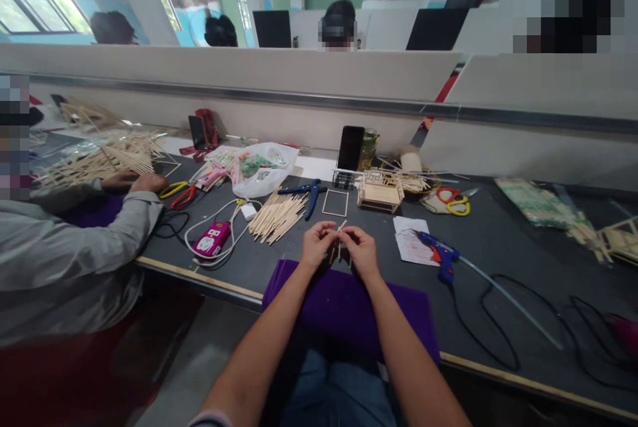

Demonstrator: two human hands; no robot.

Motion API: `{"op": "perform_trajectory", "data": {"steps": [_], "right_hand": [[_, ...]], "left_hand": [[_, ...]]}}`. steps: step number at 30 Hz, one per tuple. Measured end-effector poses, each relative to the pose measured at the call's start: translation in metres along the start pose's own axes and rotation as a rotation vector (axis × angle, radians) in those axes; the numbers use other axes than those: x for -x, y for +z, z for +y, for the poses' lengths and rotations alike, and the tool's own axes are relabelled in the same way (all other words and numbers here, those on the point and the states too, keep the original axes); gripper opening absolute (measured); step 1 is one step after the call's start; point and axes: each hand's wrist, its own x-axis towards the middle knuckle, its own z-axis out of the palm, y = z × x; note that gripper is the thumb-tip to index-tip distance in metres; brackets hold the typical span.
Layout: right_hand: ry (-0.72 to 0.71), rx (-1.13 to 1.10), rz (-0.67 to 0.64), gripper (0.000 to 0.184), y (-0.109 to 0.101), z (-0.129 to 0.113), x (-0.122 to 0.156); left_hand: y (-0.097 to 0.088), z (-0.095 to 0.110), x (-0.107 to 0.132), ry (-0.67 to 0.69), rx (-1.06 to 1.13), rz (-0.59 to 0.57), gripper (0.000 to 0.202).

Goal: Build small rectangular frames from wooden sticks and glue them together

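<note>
My left hand (318, 243) and my right hand (361, 248) meet over the table edge, fingers pinched on thin wooden sticks (339, 249). Several stick ends show between and below the fingers; how they join is hidden. Under my wrists lies a folded purple cloth (339, 301). Just beyond my hands, a square stick frame (335, 203) lies flat on the dark table. A small box-like stick structure (379, 196) stands behind and to the right. Left of my hands is a pile of loose sticks (279, 214), with dark blue pliers-like cutters (312, 199) at its edge.
To the right, a blue glue gun (445, 257) with a trailing cord sits by a white paper (416, 241). Scissors (456, 201) lie behind. At left are a pink power strip (213, 239), a plastic bag (264, 168) and a co-worker's grey sleeve (100, 248). A phone (351, 148) stands upright.
</note>
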Motion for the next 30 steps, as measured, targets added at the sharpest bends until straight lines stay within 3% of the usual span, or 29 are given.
{"op": "perform_trajectory", "data": {"steps": [3, 6, 11, 15, 20, 25, 28, 30], "right_hand": [[0.078, -0.102, 0.034, 0.030, -0.013, 0.002, -0.004], [0.157, -0.106, 0.143, 0.034, -0.038, 0.009, -0.008], [0.172, 0.187, 0.087, 0.035, -0.066, 0.019, -0.011], [0.188, 0.473, -0.008, 0.026, -0.060, 0.017, -0.007], [0.202, 0.694, -0.050, 0.019, -0.050, 0.013, -0.003], [0.140, 0.754, -0.071, 0.015, -0.046, 0.017, -0.003], [0.117, 0.799, -0.082, 0.008, -0.049, 0.019, 0.000], [0.129, 0.838, -0.087, 0.008, -0.051, 0.018, 0.003]], "left_hand": [[-0.002, -0.001, 0.000, 0.004, -0.067, 0.006, 0.041], [-0.009, 0.001, 0.001, 0.075, -0.376, 0.126, 0.030], [-0.018, 0.007, 0.008, 0.107, -0.873, 0.137, 0.026], [-0.018, 0.008, 0.010, 0.128, -1.131, 0.078, 0.024], [-0.025, 0.011, 0.006, 0.042, -1.379, 0.040, 0.023], [-0.035, 0.025, 0.006, -0.051, -1.532, 0.190, 0.021], [-0.030, 0.030, 0.010, 0.013, -1.511, 0.310, 0.017], [-0.021, 0.029, 0.013, 0.069, -1.425, 0.258, 0.014]]}}
